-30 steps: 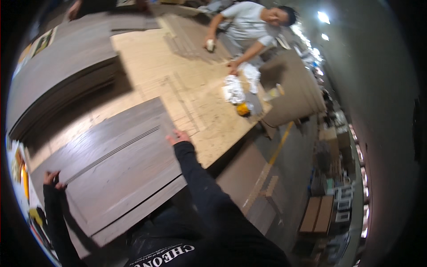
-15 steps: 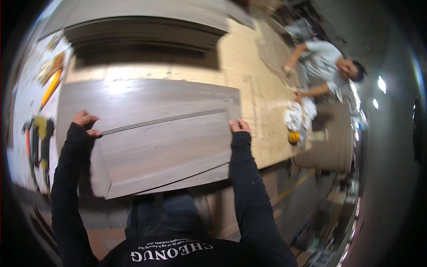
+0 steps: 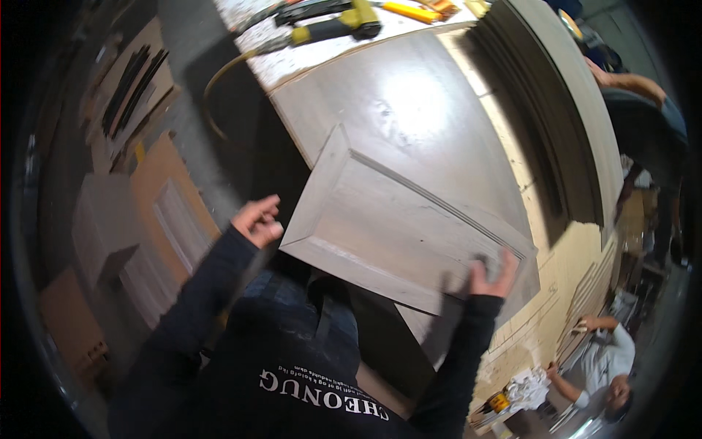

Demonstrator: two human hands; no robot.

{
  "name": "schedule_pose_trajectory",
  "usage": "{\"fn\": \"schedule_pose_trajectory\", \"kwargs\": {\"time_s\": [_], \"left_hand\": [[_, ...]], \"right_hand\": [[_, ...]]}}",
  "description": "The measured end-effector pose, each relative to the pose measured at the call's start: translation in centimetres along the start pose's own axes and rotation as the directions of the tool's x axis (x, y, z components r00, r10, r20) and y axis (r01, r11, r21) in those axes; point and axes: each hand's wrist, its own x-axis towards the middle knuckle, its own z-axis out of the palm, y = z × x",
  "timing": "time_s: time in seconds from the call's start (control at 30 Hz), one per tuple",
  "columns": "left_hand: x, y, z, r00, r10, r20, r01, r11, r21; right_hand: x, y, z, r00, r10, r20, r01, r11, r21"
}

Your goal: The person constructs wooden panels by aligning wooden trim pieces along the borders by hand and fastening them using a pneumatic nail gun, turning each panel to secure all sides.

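Beside the panel (image 3: 398, 230), left fingers (image 3: 266, 206) half-curled.

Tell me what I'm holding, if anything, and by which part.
Nothing looks held: your left hand is beside the panel, your right hand over it, touch unclear.

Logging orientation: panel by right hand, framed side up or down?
Up: the grey panel shows its border and grooved inner edge to the downward view.

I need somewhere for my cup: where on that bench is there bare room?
Bare: the flat grey board between framed panel and tools; the pale strip between board and panel stack. Crowded: around the tools and white rags.
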Motion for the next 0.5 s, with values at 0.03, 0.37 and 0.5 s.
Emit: {"fn": "schedule_pose_trajectory", "kwargs": {"time_s": [0.03, 0.37, 0.5], "left_hand": [[-2.5, 1.2, 2.5, 0.962, -0.270, 0.039, 0.271, 0.936, -0.225], [-6.0, 0.9, 6.1, 0.949, -0.305, -0.076, 0.185, 0.739, -0.648], [-5.1, -0.6, 5.2, 0.982, -0.038, -0.185, -0.043, 0.910, -0.413]], "right_hand": [[-1.9, -4.0, 2.0, 0.985, -0.011, 0.173, -0.013, 0.991, 0.135], [-7.3, -17.0, 13.4, 0.772, -0.510, 0.379, 0.383, 0.850, 0.362], [-7.7, -16.9, 13.9, 0.732, -0.567, 0.378, 0.468, 0.822, 0.325]]}}
